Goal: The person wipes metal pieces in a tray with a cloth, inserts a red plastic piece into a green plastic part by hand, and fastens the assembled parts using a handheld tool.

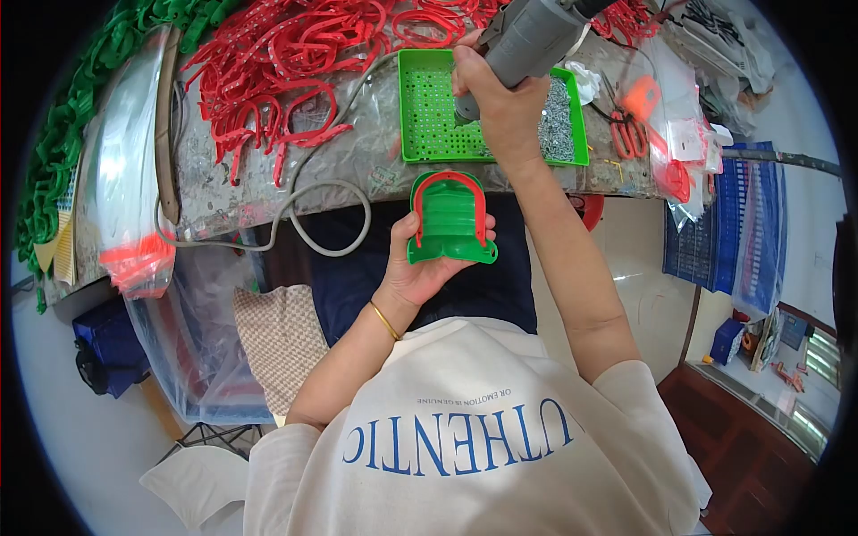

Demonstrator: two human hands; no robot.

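My left hand (pixel 413 270) is closed around a green plastic moulded shell (pixel 449 219), held up just in front of the table edge. A red U-shaped plastic strip (pixel 450 177) lies along the shell's rim. Out over the table, my right hand (pixel 508 112) grips a grey electric screwdriver (pixel 536 37), its nose pointing down into a green perforated tray (pixel 447 160). Small silvery screws (pixel 558 125) are heaped at the tray's right end. The screwdriver's tip is hard to make out against the tray.
Red plastic strips (pixel 268 67) pile up at the back left; green plastic parts (pixel 63 134) fill the far left. A grey cable (pixel 344 252) loops over the table's front edge. Red-handled scissors (pixel 628 134) and an orange object (pixel 641 97) lie right of the tray.
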